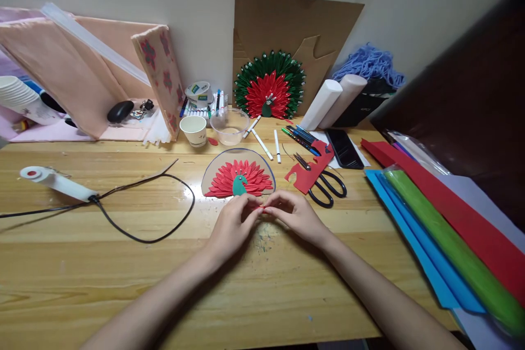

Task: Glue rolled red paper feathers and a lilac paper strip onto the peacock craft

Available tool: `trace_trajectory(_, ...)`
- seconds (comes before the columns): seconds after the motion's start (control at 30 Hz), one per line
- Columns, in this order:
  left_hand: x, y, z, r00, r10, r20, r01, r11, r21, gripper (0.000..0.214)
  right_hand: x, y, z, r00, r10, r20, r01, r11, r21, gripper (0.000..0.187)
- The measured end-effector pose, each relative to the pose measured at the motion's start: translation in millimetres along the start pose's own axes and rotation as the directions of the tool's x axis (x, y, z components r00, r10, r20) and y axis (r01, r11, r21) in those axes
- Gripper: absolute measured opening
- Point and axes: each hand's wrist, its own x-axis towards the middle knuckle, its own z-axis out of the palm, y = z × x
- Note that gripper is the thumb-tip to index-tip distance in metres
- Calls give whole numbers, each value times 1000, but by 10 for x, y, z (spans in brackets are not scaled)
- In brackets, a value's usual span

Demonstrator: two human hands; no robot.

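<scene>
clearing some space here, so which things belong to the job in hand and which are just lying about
Likely the job:
small red piece, pinched by the left hand and right hand
half-round peacock picture
cut red sheet
scissors
perhaps the corded white tool

Probably just lying about:
phone
blue yarn
paper cup
</scene>
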Motion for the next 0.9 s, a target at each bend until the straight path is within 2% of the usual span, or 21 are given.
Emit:
trace_trajectory(0.17, 4, 17, -26, 999, 36, -28, -38, 997, -62, 15, -9, 9, 27, 999, -3, -42, 3, 1000, 8, 13)
trace_trajectory(0.3, 1, 12, -39, 997, 49, -66, -54, 996, -75, 16, -22, -3, 32, 991, -78, -105, 70, 994, -78, 10)
trace_trajectory(0.43, 1, -13, -30, 994, 63, -84, -67, 997, -49, 16, -39, 3, 47, 978, -160, -135, 132, 972, -193, 11)
trace_trajectory(0.6, 7, -33, -12, 991, 98, -88, -96, 995, 22, 15, -42, 38, 80, 967, -186, -173, 139, 958, -252, 9)
trace_trajectory(0.9, -4, -15, -11, 990, 109, -94, -102, 992, 79, 14, -39, 40, 102, 973, -181, -145, 138, 954, -267, 7)
